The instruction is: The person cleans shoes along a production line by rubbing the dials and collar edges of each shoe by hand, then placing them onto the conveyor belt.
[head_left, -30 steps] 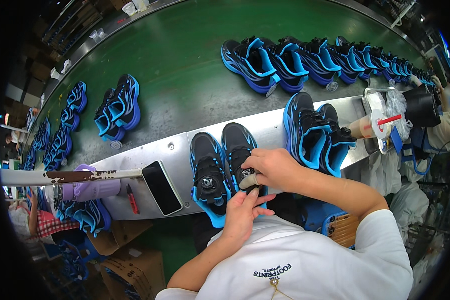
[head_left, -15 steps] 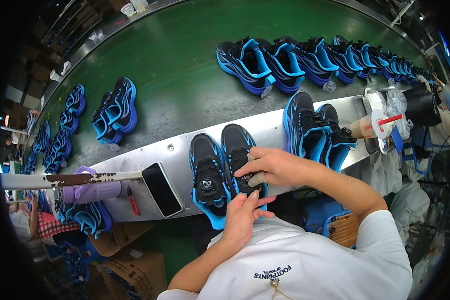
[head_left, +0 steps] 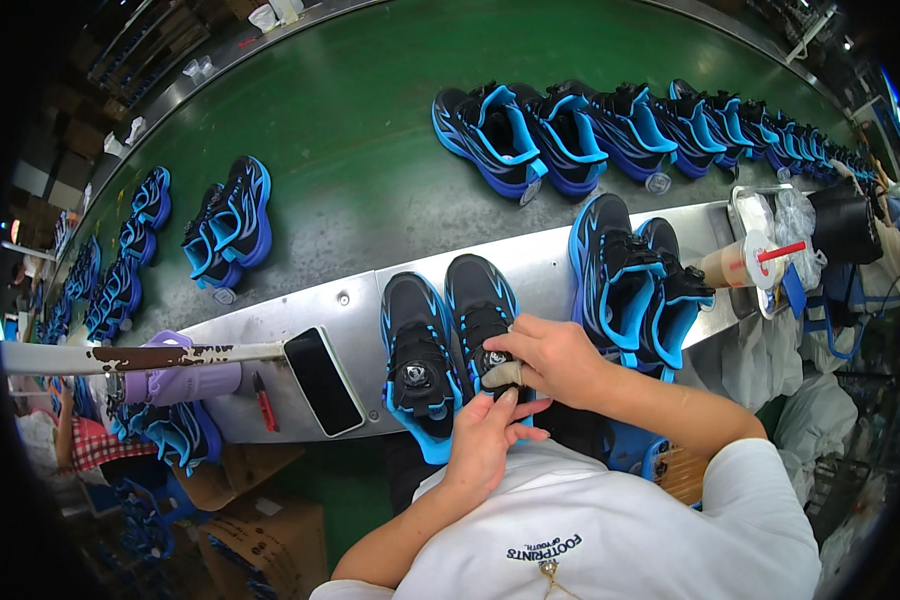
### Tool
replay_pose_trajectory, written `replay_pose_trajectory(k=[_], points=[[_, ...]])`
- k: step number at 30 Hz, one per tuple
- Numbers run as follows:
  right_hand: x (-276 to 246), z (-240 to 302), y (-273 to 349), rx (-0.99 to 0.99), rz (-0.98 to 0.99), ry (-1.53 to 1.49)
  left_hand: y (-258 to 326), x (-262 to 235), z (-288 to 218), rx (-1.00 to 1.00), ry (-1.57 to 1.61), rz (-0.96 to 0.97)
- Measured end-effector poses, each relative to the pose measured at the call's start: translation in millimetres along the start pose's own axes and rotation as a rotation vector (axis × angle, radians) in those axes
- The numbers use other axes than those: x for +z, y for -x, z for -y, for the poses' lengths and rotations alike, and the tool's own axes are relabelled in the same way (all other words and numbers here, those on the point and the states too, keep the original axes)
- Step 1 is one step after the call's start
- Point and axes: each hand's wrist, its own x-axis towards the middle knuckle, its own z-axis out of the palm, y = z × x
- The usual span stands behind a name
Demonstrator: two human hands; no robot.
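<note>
Two black and blue sneakers stand side by side in front of me, toes pointing away. The left sneaker [head_left: 415, 325] shows a round lacing dial [head_left: 416, 375] on its tongue, and no hand touches it. Over the right sneaker [head_left: 478, 290], my right hand [head_left: 560, 362] bends down, thumb and fingers closed at its dial [head_left: 494, 360]. Beige covering wraps part of that thumb. My left hand [head_left: 485, 440] grips the heel end of the same sneaker, thumb near the opening and other fingers pointing right. The heel is mostly hidden behind my hands.
Another sneaker pair [head_left: 615, 270] stands right on the metal ledge [head_left: 360, 285], near a drink cup [head_left: 735, 265] and a tray [head_left: 767, 300]. Left lie a phone [head_left: 324, 380], red pen [head_left: 265, 402] and purple bottle [head_left: 185, 382]. Many sneakers [head_left: 490, 140] line the green table [head_left: 350, 120].
My right hand has shifted slightly down, its fingers drawn in closer around the dial. The left hand stays at the heel. The view has tilted slightly.
</note>
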Motion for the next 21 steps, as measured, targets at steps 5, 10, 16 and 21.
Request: replay_pose_trajectory(k=[5, 10, 16, 21], points=[[-20.6, -10.7, -18.8, -0.129, 0.223, -0.199, 0.5, 6.9, -3.0, 0.023, -0.042, -0.031], [-8.4, -14.1, -10.6, -0.159, 0.191, -0.11, -2.9, 11.5, 8.6, 0.016, -0.031, -0.06], [18.3, 5.5, 15.2, 0.074, -0.207, -0.055, -4.3, 15.1, 3.2, 0.001, -0.144, 0.056], [-18.4, -5.0, -13.4, 0.134, -0.098, -0.146, 42.8, 4.1, -68.9, 0.237, -0.872, -0.09]])
